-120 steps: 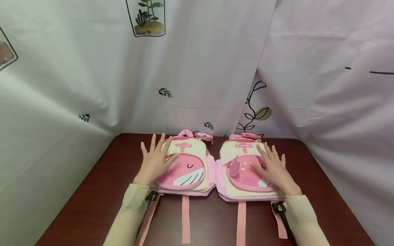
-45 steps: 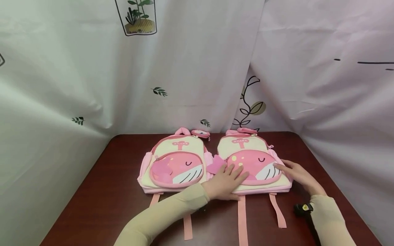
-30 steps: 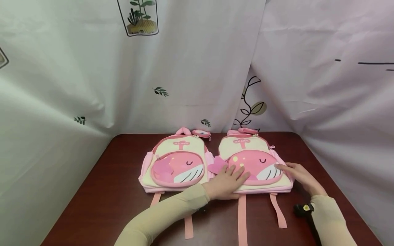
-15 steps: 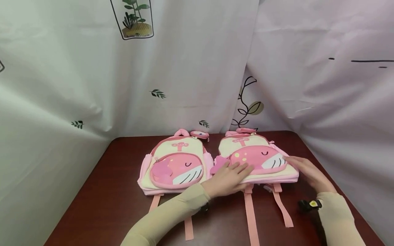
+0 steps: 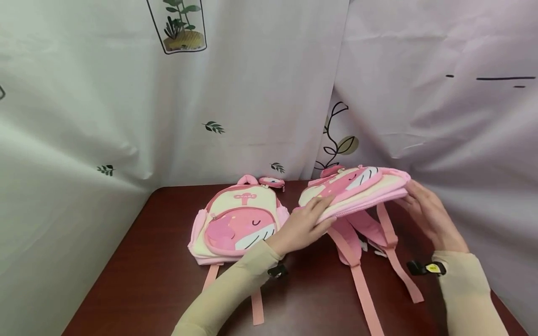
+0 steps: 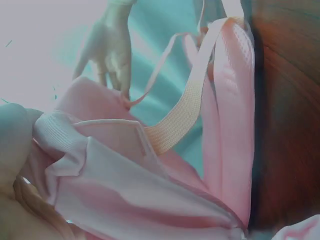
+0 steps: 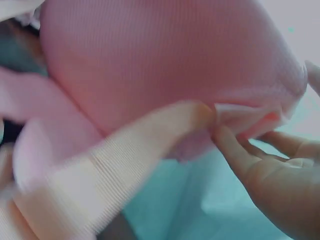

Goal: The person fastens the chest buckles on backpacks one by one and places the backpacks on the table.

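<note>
A pink and cream whale backpack [image 5: 357, 189] is tilted, its bottom edge raised off the table and its top end at the back. My left hand [image 5: 300, 226] grips its lower left corner, thumb beneath and fingers on the front. At the lower right corner, my right hand [image 5: 433, 214] pinches the pink fabric, as the right wrist view shows with its fingers [image 7: 235, 155]. Two shoulder straps hang underneath; one webbing strap [image 7: 110, 165] crosses the right wrist view. To the left lies a matching whale backpack [image 5: 244, 224], flat and face up.
Both backpacks are on a dark red-brown table [image 5: 155, 261]. A white printed curtain [image 5: 260, 93] rises behind the table and along both sides. Strap ends [image 5: 257, 308] of the left backpack trail toward the front, partly under my left forearm.
Both hands went from hovering over the two backpacks to the right one's lower corners. Its bottom has since been raised and tipped back, with the straps now hanging. The left backpack stays put.
</note>
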Available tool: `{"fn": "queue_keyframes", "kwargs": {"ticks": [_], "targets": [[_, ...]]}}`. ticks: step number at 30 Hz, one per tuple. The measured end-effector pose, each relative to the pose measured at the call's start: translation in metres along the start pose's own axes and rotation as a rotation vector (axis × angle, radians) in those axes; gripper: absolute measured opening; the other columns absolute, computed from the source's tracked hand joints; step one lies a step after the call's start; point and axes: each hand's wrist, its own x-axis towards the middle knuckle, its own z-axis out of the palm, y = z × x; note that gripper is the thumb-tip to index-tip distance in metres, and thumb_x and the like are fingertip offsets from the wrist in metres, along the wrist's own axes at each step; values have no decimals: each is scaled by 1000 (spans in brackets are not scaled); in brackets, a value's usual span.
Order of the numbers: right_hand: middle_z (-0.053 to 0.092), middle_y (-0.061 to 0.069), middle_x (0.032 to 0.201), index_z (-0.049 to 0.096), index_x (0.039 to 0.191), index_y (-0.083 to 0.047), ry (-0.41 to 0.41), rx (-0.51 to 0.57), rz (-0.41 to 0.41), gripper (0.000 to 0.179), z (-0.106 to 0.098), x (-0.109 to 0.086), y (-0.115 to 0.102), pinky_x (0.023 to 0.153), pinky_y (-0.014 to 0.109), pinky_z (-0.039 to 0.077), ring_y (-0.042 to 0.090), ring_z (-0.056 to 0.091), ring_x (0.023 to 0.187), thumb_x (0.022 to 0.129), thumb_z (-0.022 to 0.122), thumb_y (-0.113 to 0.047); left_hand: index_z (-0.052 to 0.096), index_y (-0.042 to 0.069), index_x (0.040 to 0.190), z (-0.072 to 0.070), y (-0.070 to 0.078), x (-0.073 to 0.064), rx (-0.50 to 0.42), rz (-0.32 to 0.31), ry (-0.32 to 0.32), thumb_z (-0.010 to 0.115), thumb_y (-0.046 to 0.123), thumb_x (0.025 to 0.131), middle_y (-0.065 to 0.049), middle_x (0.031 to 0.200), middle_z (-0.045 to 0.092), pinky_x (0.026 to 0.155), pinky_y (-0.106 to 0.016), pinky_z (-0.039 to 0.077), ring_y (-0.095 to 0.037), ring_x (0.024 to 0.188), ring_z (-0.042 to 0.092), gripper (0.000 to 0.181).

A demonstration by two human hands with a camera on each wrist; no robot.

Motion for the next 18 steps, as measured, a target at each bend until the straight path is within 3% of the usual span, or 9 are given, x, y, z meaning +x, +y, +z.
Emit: {"fn": "queue_keyframes", "kwargs": {"ticks": [3, 5, 10, 13, 18], "targets": [[53, 5, 139, 25, 156, 3, 58, -100, -27, 52, 20, 8, -6, 98, 20, 47, 7, 57, 121, 108, 41, -9, 37, 13, 154, 3, 3, -3, -38, -18, -5, 58, 34, 103, -8, 138, 51, 90, -33, 54, -23, 100, 66, 59], [48, 5, 139, 16, 159, 2, 150, -247, -4, 65, 33, 13, -10, 96, 14, 45, 4, 57, 115, 106, 51, -13, 36, 14, 154, 9, 5, -5, -62, -26, -38, 59, 36, 102, -8, 138, 48, 92, -29, 52, -21, 101, 64, 62], [43, 14, 142, 20, 162, -13, 314, -525, 85, 84, 60, 22, -15, 82, 9, 47, 0, 58, 99, 95, 71, -18, 28, 15, 158, 24, 6, -11, -152, -54, -122, 63, 38, 100, -8, 150, 42, 110, -28, 38, -19, 133, 49, 72], [36, 22, 151, 18, 162, -15, 323, -557, 82, 89, 74, 26, -14, 82, 10, 48, 3, 57, 102, 93, 73, -17, 23, 16, 160, 28, 3, -10, -246, -102, -140, 65, 38, 98, -6, 157, 38, 116, -32, 31, -18, 144, 36, 78], [36, 21, 156, 21, 162, -19, 290, -659, 23, 89, 95, 29, -5, 84, 11, 48, 6, 54, 109, 92, 75, -18, 22, 19, 161, 24, -5, -2, -448, -243, -127, 55, 42, 103, -4, 159, 36, 117, -32, 30, -14, 144, 34, 70]]}}
